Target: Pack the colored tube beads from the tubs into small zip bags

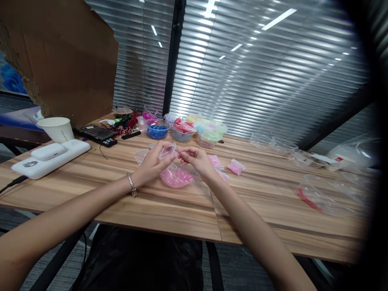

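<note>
My left hand (156, 161) is closed on a small clear plastic bag (167, 150), held above a round clear bowl of pink pieces (176, 176). Close beside it, my right hand (195, 159) has its fingers pinched together at the bag's right side; whatever lies between those fingertips is too small to make out. Just right of the bowl lie small bags of pink pieces (235, 166). Another clear bag (141, 156) rests on the table behind my left hand.
Bowls of blue (157, 130), red (183, 127) and pale green (209, 133) items stand at the back. Clear empty bowls (318, 196) are on the right. A paper cup (57, 128), white charger (51, 157) and cardboard sheet (66, 56) are left.
</note>
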Demonstrator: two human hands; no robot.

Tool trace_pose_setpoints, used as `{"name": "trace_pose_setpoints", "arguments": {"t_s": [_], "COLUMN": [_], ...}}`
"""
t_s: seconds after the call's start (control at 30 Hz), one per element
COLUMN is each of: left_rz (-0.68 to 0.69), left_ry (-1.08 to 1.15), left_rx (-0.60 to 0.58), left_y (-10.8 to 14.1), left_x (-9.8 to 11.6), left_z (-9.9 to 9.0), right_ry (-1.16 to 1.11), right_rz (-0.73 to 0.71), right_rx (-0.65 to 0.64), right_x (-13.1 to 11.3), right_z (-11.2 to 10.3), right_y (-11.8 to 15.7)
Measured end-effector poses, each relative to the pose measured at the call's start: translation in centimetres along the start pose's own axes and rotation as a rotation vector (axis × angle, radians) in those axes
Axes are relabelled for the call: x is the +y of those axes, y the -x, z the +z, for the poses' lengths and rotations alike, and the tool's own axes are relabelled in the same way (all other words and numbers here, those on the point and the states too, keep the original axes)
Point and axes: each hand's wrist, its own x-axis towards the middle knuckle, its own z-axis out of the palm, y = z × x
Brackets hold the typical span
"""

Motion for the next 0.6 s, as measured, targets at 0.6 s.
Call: {"name": "trace_pose_setpoints", "arguments": {"t_s": [0.6], "left_rz": [-0.006], "left_ry": [-0.006], "left_rx": [-0.072], "left_y": [-0.24], "left_x": [0.21], "left_z": [-0.23], "right_ry": [-0.033], "right_rz": [0.011], "right_rx": [-0.013], "right_x": [0.14], "right_z": [0.09], "right_y": [-0.08]}}
